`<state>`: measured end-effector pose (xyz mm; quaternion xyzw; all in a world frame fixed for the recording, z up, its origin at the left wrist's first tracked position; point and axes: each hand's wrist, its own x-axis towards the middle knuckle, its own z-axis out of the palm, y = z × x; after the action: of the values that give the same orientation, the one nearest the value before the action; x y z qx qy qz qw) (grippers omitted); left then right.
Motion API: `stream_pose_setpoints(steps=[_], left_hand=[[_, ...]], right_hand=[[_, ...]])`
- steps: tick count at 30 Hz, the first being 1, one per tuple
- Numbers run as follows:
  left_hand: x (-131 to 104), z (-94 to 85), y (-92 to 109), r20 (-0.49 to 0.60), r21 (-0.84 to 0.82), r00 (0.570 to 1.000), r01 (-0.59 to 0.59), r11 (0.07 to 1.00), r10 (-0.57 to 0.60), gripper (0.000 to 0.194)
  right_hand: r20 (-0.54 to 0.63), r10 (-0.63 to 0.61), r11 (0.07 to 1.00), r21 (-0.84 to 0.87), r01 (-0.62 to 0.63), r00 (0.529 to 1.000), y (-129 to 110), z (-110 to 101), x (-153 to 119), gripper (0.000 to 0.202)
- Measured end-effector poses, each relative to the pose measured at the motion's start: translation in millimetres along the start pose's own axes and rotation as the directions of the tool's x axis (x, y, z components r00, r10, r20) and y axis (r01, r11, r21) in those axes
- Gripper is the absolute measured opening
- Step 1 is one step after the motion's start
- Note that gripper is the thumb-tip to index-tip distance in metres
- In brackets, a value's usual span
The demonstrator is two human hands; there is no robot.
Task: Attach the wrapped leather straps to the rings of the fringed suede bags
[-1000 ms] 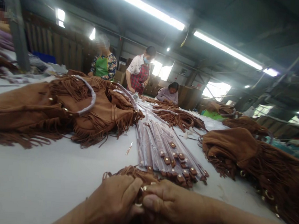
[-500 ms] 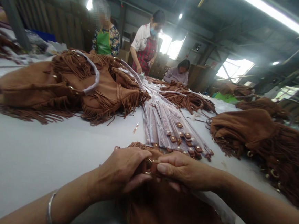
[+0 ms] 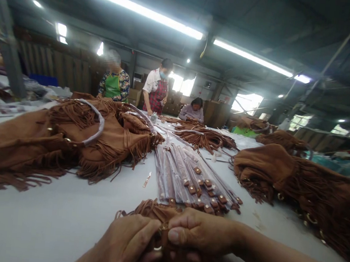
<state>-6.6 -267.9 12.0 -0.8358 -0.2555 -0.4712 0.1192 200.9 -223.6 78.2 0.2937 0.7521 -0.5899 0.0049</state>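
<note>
A brown fringed bag [image 3: 150,210] lies at the near edge of the view, mostly beneath my hands. My left hand [image 3: 128,240] is closed on it beside a gold metal ring [image 3: 157,248]. Pressed up against that ring, my right hand [image 3: 199,232] pinches a brown strap end, thumb on top. Fingers cover much of the strap end, and the lower part of the bag is dark and cut off. Just beyond my hands lie several straps wrapped in clear plastic [image 3: 176,173], their brown snap-fitted ends towards me.
Brown fringed bags are heaped on the left [image 3: 68,134] and on the right [image 3: 266,166] of the white table [image 3: 74,216]. A small gold strip [image 3: 147,180] lies left of the wrapped straps. Several people are across the table, one in a green apron [image 3: 112,86].
The view has tilted up, so my hands and the bag sit lower in the picture. Both hands keep their hold close together at the ring.
</note>
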Motion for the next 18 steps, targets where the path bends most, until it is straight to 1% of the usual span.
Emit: stream_pose_setpoints(steps=[2,5,6,7,9,12,13,14,16,18], left_hand=[[-1,2.4,-4,-0.031,-0.014,0.999,-0.021,1.0,0.021,0.025],[-2,7.4,-10,-0.091,-0.04,0.992,-0.095,0.995,0.091,0.026],[-2,8.3,-11,-0.099,-0.051,0.99,-0.105,0.993,0.1,0.027],[-3,8.5,-11,-0.088,-0.069,0.993,-0.087,0.994,0.081,0.027],[-3,7.6,-11,-0.036,-0.127,0.999,-0.013,0.992,0.009,0.027],[-6,5.3,-11,0.059,-0.219,0.994,0.099,0.971,-0.089,0.026],[-7,4.5,-11,0.093,-0.236,0.989,0.134,0.962,-0.115,0.026],[-9,3.8,-11,0.133,-0.244,0.98,0.179,0.953,-0.15,0.026],[-10,2.3,-12,0.23,-0.239,0.937,0.316,0.918,-0.263,0.034],[-10,1.2,-12,0.323,-0.222,0.874,0.442,0.869,-0.362,0.046]], right_hand=[[-0.043,-0.022,1.0,-0.008,0.022,0.999,-1,5,-1,0.053],[-0.077,-0.061,0.998,-0.009,0.061,0.995,-4,13,-3,0.053],[-0.086,-0.064,0.998,-0.008,0.064,0.994,-5,17,-3,0.052],[-0.1,-0.063,0.998,-0.007,0.063,0.993,-6,21,-3,0.051],[-0.168,-0.074,0.997,-0.043,0.068,0.983,-5,30,-1,0.049],[-0.308,-0.106,0.989,-0.128,0.069,0.945,-4,41,2,0.044],[-0.324,-0.104,0.989,-0.135,0.063,0.94,-4,43,2,0.042],[-0.31,-0.093,0.99,-0.128,0.055,0.946,-4,43,1,0.041],[-0.256,-0.072,0.995,-0.088,0.051,0.964,-5,40,-1,0.04],[-0.238,-0.058,0.998,-0.042,0.049,0.969,-6,34,-3,0.043]])
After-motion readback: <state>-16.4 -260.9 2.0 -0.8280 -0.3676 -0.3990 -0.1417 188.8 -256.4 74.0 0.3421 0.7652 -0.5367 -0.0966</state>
